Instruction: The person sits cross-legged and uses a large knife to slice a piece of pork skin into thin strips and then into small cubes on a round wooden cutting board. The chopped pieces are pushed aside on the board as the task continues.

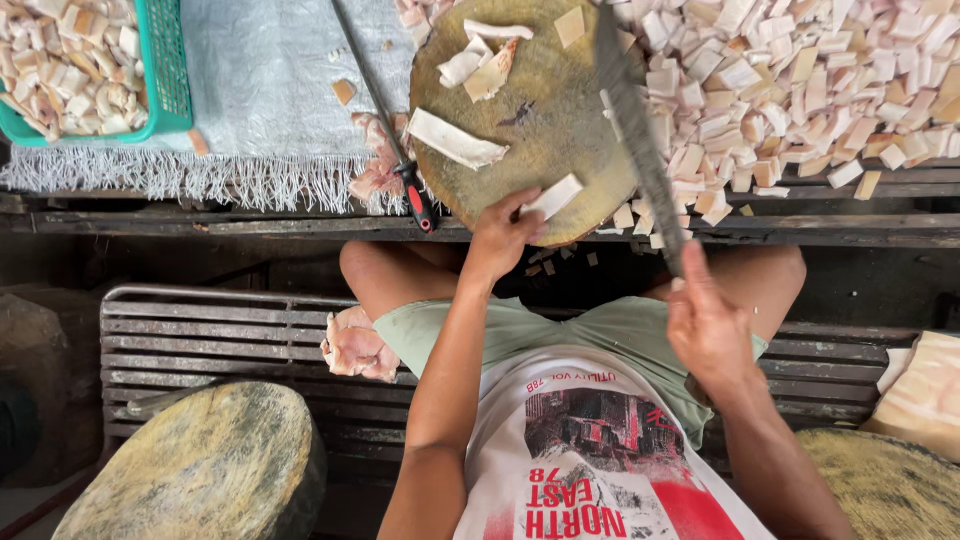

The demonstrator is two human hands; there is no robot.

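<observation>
My left hand rests at the near edge of a round wooden chopping block and pinches a pale strip of fatty meat. My right hand grips the handle of a long dark knife. Its blade reaches out over the right side of the block and is raised off the wood. More pale strips and small cut bits lie on the block's far half.
A big heap of cut pale cubes lies right of the block. A green basket of pieces stands far left on a white woven cloth. A sharpening steel lies beside the block. Pink meat sits by my knee; another round block is near left.
</observation>
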